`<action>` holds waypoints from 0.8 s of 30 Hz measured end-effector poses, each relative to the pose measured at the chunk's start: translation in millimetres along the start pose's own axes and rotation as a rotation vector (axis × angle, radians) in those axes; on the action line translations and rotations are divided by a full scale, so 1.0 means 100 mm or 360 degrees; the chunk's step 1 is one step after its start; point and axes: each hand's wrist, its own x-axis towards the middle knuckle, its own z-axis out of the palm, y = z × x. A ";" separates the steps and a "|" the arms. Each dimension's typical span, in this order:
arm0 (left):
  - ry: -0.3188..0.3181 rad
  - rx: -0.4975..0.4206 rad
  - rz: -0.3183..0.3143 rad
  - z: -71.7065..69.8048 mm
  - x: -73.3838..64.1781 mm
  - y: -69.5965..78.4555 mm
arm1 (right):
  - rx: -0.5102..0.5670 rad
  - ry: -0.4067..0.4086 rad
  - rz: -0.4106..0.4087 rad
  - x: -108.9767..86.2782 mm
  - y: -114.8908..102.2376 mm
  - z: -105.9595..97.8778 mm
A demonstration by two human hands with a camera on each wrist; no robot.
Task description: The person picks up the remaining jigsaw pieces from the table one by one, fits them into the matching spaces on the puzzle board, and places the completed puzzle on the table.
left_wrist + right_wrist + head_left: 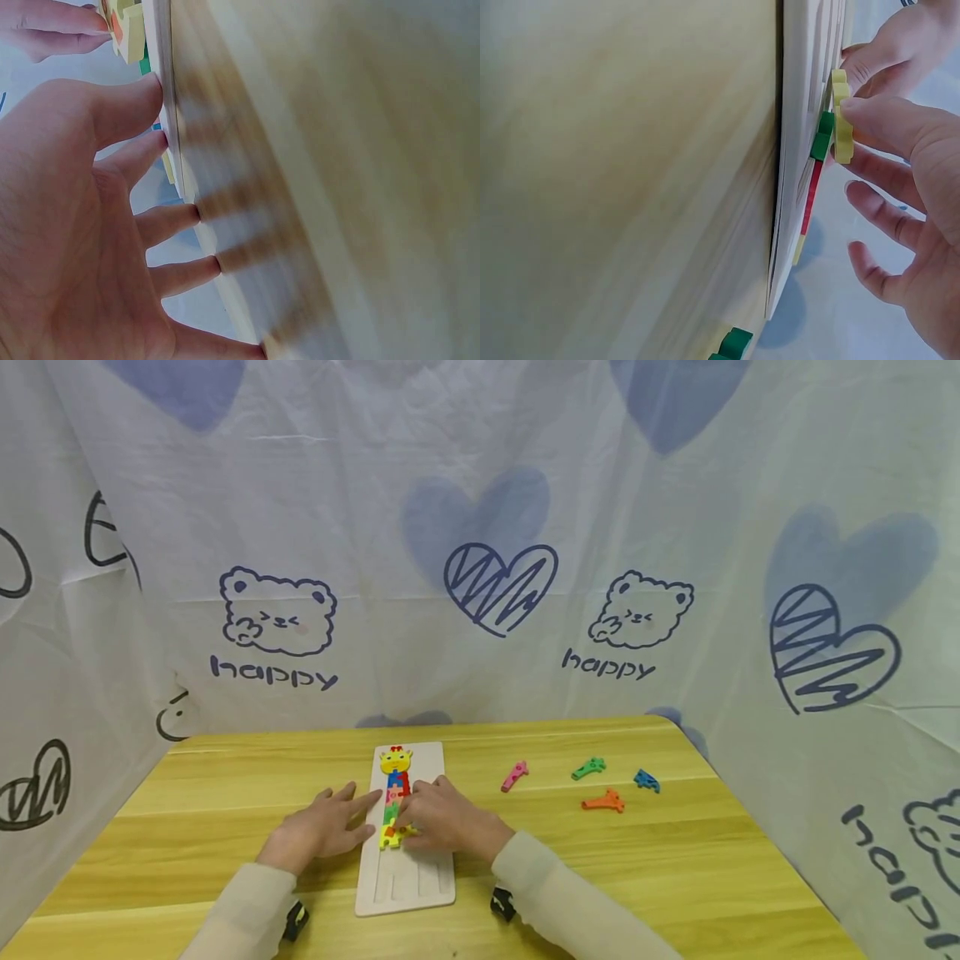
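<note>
A pale giraffe puzzle board (431, 762) lies lengthwise on the table. My right hand (444, 818) pinches a yellow puzzle piece (843, 133) with orange spots between thumb and index finger, over the board's middle; its other fingers are spread. Above it on the board sit the yellow giraffe head (396, 762) and blue, red, pink and green (390, 813) pieces. Along the board's left edge my left hand (318, 828) has its fingers extended; in the left wrist view the thumb and index fingertips touch the edge while other fingertips rest on the table.
On the table (540, 877) to the right lie loose pieces: pink (514, 776), green (588, 767), orange (604, 802) and blue (647, 781). Shallow recesses (408, 881) show in the board's lower part. A printed cloth (390, 635) hangs behind the table.
</note>
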 end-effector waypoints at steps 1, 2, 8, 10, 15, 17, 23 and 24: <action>0.0001 0.0000 0.0000 0.01 0.00 -0.01 | -0.0015 0.0001 -0.0001 0.00 -0.01 0.00; 0.0002 0.0001 0.0001 0.01 0.00 -0.01 | -0.0030 0.0005 -0.0002 0.00 -0.01 0.00; 0.0002 0.0003 0.0000 0.02 0.02 -0.03 | -0.0125 0.0032 0.0002 0.01 -0.03 0.01; -0.0001 0.0002 -0.0003 0.03 0.03 -0.03 | -0.0135 0.0034 0.0011 0.01 -0.04 0.01; -0.0003 0.0001 -0.0005 0.03 0.02 -0.02 | -0.0127 0.0041 0.0027 0.00 -0.04 0.02; -0.0001 0.0001 -0.0005 0.02 0.01 -0.02 | -0.0131 0.0046 0.0027 0.00 -0.04 0.03; 0.0002 0.0008 0.0000 0.01 0.01 0.00 | -0.0147 0.0075 0.0021 -0.01 -0.03 0.03; 0.0002 0.0007 -0.0002 0.01 0.01 0.00 | -0.0151 0.0078 0.0020 -0.01 -0.03 0.03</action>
